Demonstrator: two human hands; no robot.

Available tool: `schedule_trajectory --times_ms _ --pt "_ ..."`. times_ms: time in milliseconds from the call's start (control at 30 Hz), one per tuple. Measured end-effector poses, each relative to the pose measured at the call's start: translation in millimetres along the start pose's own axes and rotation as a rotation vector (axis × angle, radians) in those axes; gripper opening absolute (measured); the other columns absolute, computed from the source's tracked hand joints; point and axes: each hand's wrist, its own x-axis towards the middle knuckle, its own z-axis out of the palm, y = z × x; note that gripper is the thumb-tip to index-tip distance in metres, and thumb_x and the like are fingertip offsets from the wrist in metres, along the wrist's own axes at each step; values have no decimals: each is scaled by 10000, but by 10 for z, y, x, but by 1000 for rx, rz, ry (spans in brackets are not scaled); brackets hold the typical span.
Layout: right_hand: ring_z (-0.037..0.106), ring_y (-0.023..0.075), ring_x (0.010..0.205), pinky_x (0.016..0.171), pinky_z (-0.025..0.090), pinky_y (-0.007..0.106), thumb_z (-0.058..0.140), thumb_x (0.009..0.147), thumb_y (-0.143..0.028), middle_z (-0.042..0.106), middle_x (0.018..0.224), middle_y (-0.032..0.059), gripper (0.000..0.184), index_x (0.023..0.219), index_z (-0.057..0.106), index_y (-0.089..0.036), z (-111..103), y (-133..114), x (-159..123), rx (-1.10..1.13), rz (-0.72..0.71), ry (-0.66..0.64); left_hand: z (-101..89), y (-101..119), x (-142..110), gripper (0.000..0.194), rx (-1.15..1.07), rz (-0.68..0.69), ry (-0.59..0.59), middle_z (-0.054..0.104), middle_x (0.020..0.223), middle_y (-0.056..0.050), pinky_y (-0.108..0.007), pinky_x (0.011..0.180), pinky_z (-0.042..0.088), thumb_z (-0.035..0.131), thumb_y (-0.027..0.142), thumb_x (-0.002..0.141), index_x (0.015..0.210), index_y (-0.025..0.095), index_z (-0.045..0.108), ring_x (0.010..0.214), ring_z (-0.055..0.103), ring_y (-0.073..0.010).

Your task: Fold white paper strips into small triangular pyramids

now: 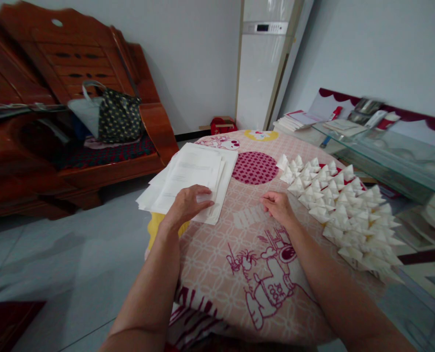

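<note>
A stack of printed white paper sheets point(191, 168) lies on the left part of a cloth-covered table. My left hand point(190, 204) is over the near edge of this stack, its thumb and fingers apart with nothing seen between them. Above the tablecloth point(210, 259), in the middle, my right hand point(278, 206) has its fingers curled together in a pinch. Whether anything is between those fingertips I cannot make out. To the right of that hand stand rows of small pointed folded-paper pieces point(335, 195), packed close together.
A glass-topped stand point(393, 161) borders the table on the right, with papers point(300, 119) and metal bowls point(366, 110) on it. At the left is a wooden bench point(93, 168) with a patterned bag point(119, 116). A tall white air conditioner point(259, 73) stands behind.
</note>
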Motion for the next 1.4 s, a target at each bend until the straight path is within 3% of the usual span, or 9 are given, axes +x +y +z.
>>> schedule_trajectory --times_ms 133,333,533,700,900,1133,1400 --pt "442 100 403 397 325 217 582 754 -382 573 504 -16 224 644 612 -190 0 5 8 3 -8 -2 -46 -78 -38 412 -90 33 -54 711 1289 -62 -422 1078 498 786 391 746 1128 242 745 1162 676 -268" --pt "434 95 390 382 309 212 577 757 -375 561 496 -23 220 637 604 -192 -4 -12 5 14 5 -6 -41 -136 -63 359 -181 89 -34 719 1254 -86 -424 1061 515 694 390 824 1132 214 747 1156 678 -262" --pt "443 92 402 395 323 210 572 766 -356 566 511 -20 212 645 598 -183 -4 -37 -7 9 12 -12 28 -123 -48 430 -65 89 -27 682 1338 -102 -462 1126 463 760 417 782 1158 210 729 1222 638 -315" --pt "444 89 403 402 320 201 561 794 -308 562 512 -31 170 686 606 -185 0 -78 -12 14 48 -23 59 -135 -47 381 -79 75 -3 719 1272 -89 -427 1101 480 659 509 839 1101 246 743 1174 668 -297" --pt "452 85 421 430 339 204 563 818 -275 562 531 -34 188 647 577 -197 11 -42 6 4 14 -28 20 -138 -55 563 -179 53 -13 741 1210 -131 -450 1012 539 634 690 797 1050 206 771 1091 695 -325" --pt "467 99 453 455 362 214 569 814 -259 561 538 -28 197 626 571 -201 14 -25 14 4 31 -31 4 -159 -60 595 -246 29 -9 755 1165 -112 -429 948 576 669 750 751 999 223 794 1046 710 -319" --pt "458 94 424 419 336 207 561 808 -260 564 520 -33 169 651 587 -203 3 -100 -12 -2 51 -25 4 -176 -67 625 -292 37 -21 739 1220 -131 -454 1016 539 664 747 758 1034 201 794 1121 685 -330"
